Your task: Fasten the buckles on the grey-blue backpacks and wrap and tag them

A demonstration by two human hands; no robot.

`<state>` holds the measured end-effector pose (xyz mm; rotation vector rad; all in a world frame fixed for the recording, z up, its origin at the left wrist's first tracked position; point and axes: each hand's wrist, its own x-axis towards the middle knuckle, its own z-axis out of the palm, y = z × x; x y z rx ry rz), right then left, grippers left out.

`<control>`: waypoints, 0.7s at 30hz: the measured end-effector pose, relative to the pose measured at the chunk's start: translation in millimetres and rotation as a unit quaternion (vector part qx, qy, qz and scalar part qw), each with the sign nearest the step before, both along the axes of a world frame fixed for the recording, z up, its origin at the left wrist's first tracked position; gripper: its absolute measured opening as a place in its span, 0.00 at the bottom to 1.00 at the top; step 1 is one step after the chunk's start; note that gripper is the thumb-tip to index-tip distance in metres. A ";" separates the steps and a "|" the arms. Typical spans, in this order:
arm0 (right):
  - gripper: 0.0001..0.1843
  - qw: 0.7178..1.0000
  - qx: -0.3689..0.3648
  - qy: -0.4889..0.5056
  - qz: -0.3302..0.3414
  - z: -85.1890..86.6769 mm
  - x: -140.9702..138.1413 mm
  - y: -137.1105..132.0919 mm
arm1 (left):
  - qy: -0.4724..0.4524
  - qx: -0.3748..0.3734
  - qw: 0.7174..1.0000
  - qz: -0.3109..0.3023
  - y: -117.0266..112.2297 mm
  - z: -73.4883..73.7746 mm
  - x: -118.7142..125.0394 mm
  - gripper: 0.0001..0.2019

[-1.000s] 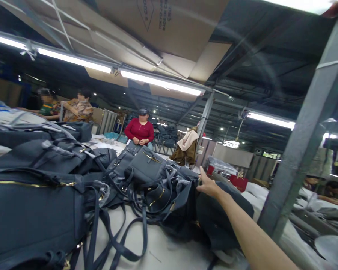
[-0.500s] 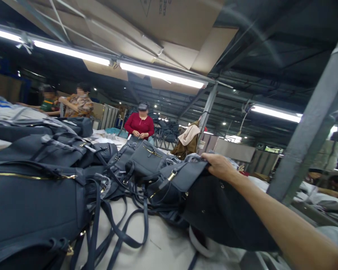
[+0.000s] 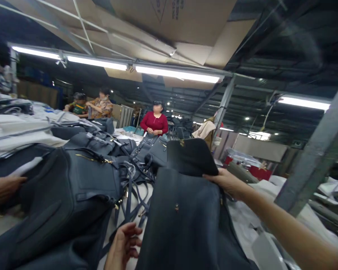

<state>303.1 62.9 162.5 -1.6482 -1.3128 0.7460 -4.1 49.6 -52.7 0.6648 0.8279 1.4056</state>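
Observation:
A dark navy bag (image 3: 186,221) stands in front of me, with a small metal fitting on its face. Its flap (image 3: 191,155) is raised, and my right hand (image 3: 228,182) grips the flap's right corner between thumb and fingers. Low in the middle, my left hand (image 3: 125,242) is beside the bag's left edge, fingers apart and slightly curled, holding nothing. To the left lies another dark bag (image 3: 94,176) with a gold zipper. Thin dark straps (image 3: 129,202) tangle between the two bags.
Another person's hand (image 3: 5,189) reaches in from the left edge onto a dark bag. More bags (image 3: 90,144) are heaped farther back on the pale table. Behind it is a person in a red top (image 3: 154,123). A slanted metal post (image 3: 310,153) rises at the right.
My right hand has drawn the bag closer, turning its front face toward me with the flap lifted. My left hand and the other person's hand have come into view.

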 end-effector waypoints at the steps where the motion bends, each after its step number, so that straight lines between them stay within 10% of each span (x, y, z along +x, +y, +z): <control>1: 0.18 1.000 -0.015 0.007 0.001 -24.6 -3.0 2.2 | -0.004 -0.004 1.000 -0.015 -2.4 1.1 1.0 0.33; 5: 0.21 0.999 -0.027 0.035 0.001 -97.8 -3.4 5.3 | 0.146 0.077 0.986 -0.032 -20.5 16.3 -5.5 0.28; 8: 0.26 0.998 -0.004 0.052 0.020 -117.4 2.6 4.6 | 0.345 0.224 0.911 0.020 -29.7 51.1 -14.6 0.22; 15: 0.28 0.993 0.038 0.054 0.098 -93.2 -10.6 16.3 | 0.597 0.480 0.642 -0.026 -9.9 178.8 15.8 0.19; 21: 0.17 0.987 0.080 0.004 0.138 -70.7 -42.8 41.9 | 0.790 0.371 0.458 -0.169 8.7 207.4 29.4 0.10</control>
